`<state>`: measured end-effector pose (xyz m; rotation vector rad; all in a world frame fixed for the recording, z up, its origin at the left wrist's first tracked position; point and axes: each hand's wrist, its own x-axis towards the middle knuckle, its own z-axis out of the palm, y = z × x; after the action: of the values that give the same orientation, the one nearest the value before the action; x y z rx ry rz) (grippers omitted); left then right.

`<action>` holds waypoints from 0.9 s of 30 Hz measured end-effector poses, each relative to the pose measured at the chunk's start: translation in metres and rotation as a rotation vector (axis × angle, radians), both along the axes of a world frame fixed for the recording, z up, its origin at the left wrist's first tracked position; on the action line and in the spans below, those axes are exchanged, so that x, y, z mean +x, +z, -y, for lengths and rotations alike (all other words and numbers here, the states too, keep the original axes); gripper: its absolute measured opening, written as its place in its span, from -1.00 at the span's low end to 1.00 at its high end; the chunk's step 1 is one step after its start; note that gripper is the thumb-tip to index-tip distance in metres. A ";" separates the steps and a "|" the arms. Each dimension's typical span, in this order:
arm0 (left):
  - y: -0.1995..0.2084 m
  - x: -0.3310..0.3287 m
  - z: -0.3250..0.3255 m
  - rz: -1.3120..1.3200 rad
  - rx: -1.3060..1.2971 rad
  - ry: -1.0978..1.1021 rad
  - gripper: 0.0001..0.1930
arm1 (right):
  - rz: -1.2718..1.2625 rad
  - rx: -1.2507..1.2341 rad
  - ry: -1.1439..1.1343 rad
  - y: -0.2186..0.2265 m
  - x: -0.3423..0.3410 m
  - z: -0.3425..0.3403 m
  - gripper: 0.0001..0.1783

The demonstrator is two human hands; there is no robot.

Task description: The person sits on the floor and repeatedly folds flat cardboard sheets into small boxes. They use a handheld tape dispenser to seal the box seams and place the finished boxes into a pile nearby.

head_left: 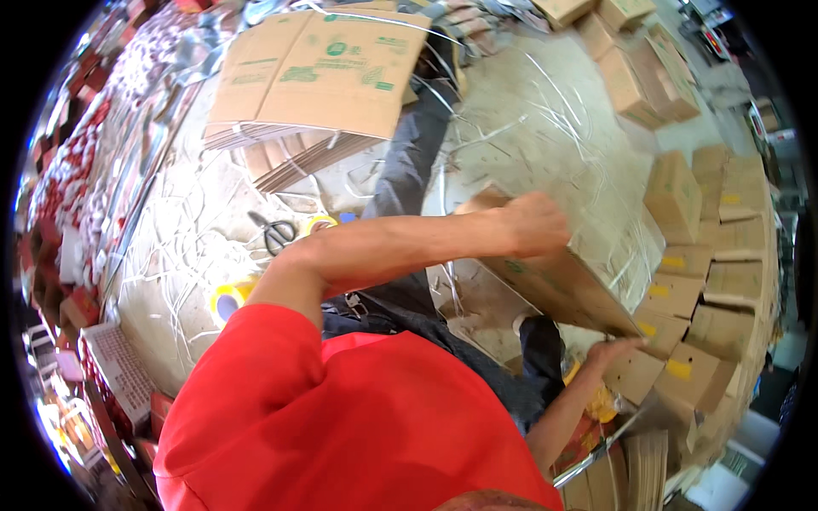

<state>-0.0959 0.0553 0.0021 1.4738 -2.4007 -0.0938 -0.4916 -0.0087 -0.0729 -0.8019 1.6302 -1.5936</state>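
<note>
Cardboard slanted before the person, a brown folded sheet running from below the left hand down toward the right hand. The left hand crossed over from the left, its grip closed in a fist on the sheet's upper end. The right hand reached its lower corner with the fingertips at the edge; whether that grip was closed I could not tell. The sheet was above the pale floor, between the person's legs and the rows of brown boxes on the right, several of them bearing yellow patches. Beyond the left forearm lay a stack of flattened cartons with white straps around it. Nearer, black-handled scissors lay beside tangled white strapping, with a large yellow tape roll close to the red sleeve.
</note>
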 end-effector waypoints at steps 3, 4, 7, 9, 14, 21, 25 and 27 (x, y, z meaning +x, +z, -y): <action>-0.015 0.004 -0.015 -0.183 0.246 -0.054 -0.83 | 0.041 0.133 -0.009 -0.023 -0.010 -0.014 0.18; -0.016 0.007 -0.019 -0.282 0.221 -0.093 -0.83 | 0.049 0.142 0.018 -0.026 -0.017 -0.016 0.19; -0.010 0.023 -0.022 -0.351 0.518 -0.260 -0.68 | 0.030 0.116 0.004 -0.030 -0.024 -0.015 0.24; -0.004 0.041 -0.027 -0.353 0.657 -0.247 -0.57 | 0.002 0.106 0.134 -0.026 -0.015 -0.009 0.25; -0.008 0.069 -0.046 -0.480 0.864 -0.185 -0.42 | 0.014 0.078 0.133 -0.015 0.015 -0.001 0.07; -0.015 0.059 -0.064 -0.765 1.069 0.005 -0.34 | 0.042 0.023 0.216 -0.024 0.000 -0.009 -0.05; 0.002 0.056 -0.062 -0.649 0.880 0.059 -0.54 | -0.021 0.117 0.257 -0.010 -0.012 -0.010 -0.23; 0.010 0.056 -0.061 -0.445 0.619 -0.027 -0.60 | -0.099 0.212 0.301 0.001 -0.019 -0.013 -0.35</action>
<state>-0.0402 0.1159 0.0119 1.4423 -2.1028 -1.1290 -0.5103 0.0048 -0.0716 -0.9721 1.6264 -1.1679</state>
